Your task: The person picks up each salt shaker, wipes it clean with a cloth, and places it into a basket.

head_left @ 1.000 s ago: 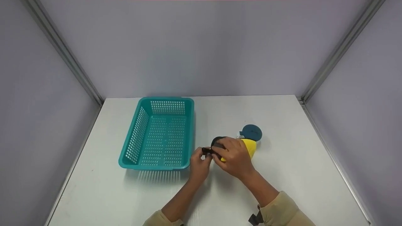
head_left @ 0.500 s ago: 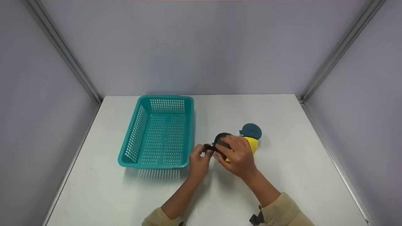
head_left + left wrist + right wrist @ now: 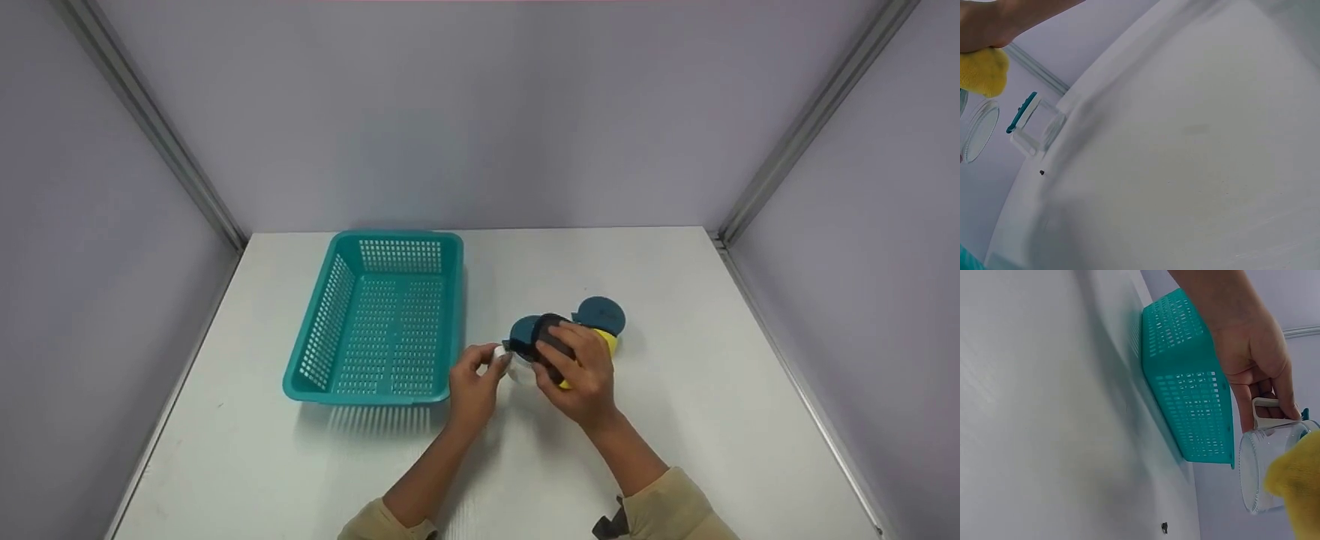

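Note:
My left hand (image 3: 472,382) grips the white handle (image 3: 1261,423) of a clear glass jar (image 3: 1266,458) with a blue lid (image 3: 525,334). In the right wrist view the jar is tilted over and its round base shows. My right hand (image 3: 583,379) holds a yellow and dark grey cloth (image 3: 1300,475) against the jar's side. In the head view the cloth's dark face lies under the fingers, over the right part of the lid. Behind the right hand, a second jar (image 3: 1044,126) of the same kind stands on the table, its handle white and its lid blue.
A teal plastic basket (image 3: 459,315) with perforated walls sits on the white table (image 3: 675,420), just left of my left hand. Pale panels (image 3: 480,112) enclose the table at the back and both sides. A small dark speck (image 3: 1164,527) lies on the tabletop.
My right hand has shifted slightly right with the cloth, pulling it off the handle and the left part of the lid. Blue lid and white handle now show. My left hand keeps its grip.

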Demonstrator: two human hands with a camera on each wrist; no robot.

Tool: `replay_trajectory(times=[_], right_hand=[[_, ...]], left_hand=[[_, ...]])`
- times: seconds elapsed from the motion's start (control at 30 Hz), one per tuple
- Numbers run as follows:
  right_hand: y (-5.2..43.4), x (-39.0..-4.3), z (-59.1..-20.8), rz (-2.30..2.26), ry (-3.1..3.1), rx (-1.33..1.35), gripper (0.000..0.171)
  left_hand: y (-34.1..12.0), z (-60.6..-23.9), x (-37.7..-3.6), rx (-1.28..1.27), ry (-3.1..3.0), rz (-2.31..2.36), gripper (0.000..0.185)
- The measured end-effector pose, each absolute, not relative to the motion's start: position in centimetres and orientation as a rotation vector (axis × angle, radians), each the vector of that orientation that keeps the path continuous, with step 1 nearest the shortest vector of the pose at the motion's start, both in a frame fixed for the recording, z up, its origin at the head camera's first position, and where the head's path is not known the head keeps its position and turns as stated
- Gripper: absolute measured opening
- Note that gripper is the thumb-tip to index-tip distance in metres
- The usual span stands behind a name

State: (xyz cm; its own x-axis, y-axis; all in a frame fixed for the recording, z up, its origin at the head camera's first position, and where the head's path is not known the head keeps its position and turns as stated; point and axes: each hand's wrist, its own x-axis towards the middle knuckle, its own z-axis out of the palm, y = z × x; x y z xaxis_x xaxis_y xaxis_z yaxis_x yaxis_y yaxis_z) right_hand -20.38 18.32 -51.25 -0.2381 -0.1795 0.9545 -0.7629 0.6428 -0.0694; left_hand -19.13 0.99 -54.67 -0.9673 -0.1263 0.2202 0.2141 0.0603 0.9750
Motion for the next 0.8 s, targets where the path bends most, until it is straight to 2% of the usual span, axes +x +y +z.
replay_trajectory(times=[0.37,0.8], right_hand=[[19.1,-20.4,-51.2,0.814,-1.786,0.715,0.027],[19.8,-20.2,-50.5,0.901,-1.914,0.665,0.03]], left_hand=[[1.1,-54.3,-19.1,-0.031,-2.092,-2.049,0.012],[0.7,-51.4,-17.9,-0.059,-2.101,-2.06,0.012]])
